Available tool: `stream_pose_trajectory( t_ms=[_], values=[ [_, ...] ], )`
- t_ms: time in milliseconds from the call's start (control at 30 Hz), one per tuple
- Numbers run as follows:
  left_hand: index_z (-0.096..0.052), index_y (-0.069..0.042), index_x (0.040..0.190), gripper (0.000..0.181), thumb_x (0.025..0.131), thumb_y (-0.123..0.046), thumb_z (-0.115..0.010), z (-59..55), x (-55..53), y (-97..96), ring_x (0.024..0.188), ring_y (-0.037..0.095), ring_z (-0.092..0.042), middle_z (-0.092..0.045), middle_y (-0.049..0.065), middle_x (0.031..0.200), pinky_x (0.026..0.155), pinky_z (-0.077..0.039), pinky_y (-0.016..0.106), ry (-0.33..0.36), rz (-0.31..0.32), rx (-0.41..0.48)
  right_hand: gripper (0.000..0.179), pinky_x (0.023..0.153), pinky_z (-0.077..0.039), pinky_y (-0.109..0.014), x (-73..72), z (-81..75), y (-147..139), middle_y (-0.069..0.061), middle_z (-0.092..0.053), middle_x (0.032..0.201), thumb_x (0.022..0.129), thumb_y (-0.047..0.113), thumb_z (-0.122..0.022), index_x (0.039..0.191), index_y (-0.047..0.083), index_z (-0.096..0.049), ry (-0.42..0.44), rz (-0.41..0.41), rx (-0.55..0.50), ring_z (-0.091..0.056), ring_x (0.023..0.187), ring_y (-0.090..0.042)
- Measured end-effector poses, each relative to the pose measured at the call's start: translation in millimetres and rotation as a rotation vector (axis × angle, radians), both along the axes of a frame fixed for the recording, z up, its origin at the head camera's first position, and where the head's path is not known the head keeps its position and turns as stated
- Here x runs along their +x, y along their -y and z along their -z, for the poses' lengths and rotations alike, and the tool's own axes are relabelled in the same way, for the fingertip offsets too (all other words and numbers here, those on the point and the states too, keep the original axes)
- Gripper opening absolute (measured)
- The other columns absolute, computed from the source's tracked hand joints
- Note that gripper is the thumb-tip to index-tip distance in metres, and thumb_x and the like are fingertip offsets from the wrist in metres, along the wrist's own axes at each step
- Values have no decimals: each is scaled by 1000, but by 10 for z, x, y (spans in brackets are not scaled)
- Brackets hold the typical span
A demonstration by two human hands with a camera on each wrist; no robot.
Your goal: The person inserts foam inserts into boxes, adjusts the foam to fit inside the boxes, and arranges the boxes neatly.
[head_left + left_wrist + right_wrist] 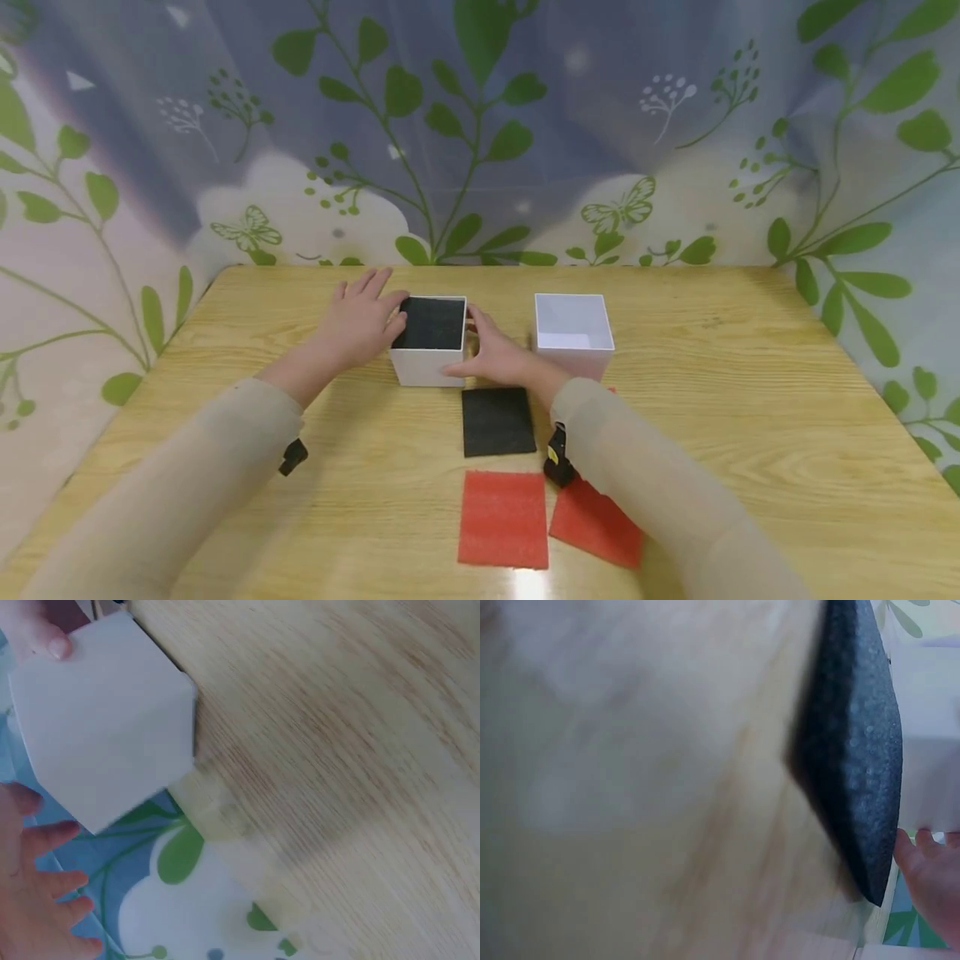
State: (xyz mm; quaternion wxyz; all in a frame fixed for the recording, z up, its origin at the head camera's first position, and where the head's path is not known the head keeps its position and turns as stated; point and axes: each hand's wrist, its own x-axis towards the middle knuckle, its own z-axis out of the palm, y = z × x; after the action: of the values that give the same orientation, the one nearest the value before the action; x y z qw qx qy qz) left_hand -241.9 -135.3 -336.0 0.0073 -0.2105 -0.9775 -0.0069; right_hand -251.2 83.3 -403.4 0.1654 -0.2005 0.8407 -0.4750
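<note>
A white open-topped box [427, 367] stands left of centre, also seen in the left wrist view. A black square piece [429, 323] fills its opening, just below the rim. My right hand [501, 354] holds the box at its right front corner, thumb on the front face and fingers along the right side. At the left rim is my left hand [358, 323], its fingers spread and its thumb side by the black piece; whether it touches cannot be told. The left wrist view also shows that hand's spread fingers [56, 883].
A second white box [573, 365] stands to the right, its inside walls visible. Nearer me lie a black square sheet [498, 422], a red square [503, 519] and another red piece [597, 523], partly under my right sleeve. A patterned curtain [510, 167] hangs behind the wooden table [750, 375].
</note>
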Motion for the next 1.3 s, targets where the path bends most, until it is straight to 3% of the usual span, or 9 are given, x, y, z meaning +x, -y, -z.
stream_pose_trajectory(
  t_ms=[133,700,867,1033,1167,1300],
  values=[
    [-47,-10,137,43,99,-26,-35,1,1,9,138,38,-14,-20,19,150,103,-14,63,0,-17,-8,107,106,-26,-40,-7,2,-19,-12,-18,149,74,31,-80,149,15,-6,-4,4,8,-25,135,-25],
    [-56,-6,127,40,95,-23,-39,-26,-9,-82,137,37,-18,-27,20,148,105,-13,61,1,-50,22,108,107,-25,-40,-40,64,-22,-12,-19,148,74,35,-79,149,14,-5,-24,-15,23,-26,134,-25],
    [-58,-5,125,39,94,-22,-42,-65,-23,-47,135,37,-22,-30,20,146,104,-15,61,-5,15,16,107,107,-25,-40,-47,63,3,-12,-20,147,74,32,-79,149,14,-5,-22,-18,17,-26,134,-25],
    [-64,-10,120,37,89,-29,-61,-265,-28,16,134,38,-25,-35,20,143,101,-20,64,-26,95,-66,108,107,-25,-41,-47,44,32,-13,-18,148,75,33,-79,149,13,-3,-18,-39,15,-25,135,-26],
    [-59,-13,128,52,84,-40,-68,-408,-39,-12,135,41,-20,-31,20,146,100,-17,66,85,94,-192,107,107,-25,-41,-35,31,16,-13,-20,148,74,33,-79,149,12,-5,-19,-23,24,-26,134,-26],
    [-51,-13,135,62,83,-41,-68,-446,-57,-81,136,42,-17,-26,22,147,102,-14,65,205,63,-247,106,107,-24,-40,-32,37,1,-13,-20,148,75,32,-79,149,11,-6,-24,-14,32,-27,134,-26]
  ],
)
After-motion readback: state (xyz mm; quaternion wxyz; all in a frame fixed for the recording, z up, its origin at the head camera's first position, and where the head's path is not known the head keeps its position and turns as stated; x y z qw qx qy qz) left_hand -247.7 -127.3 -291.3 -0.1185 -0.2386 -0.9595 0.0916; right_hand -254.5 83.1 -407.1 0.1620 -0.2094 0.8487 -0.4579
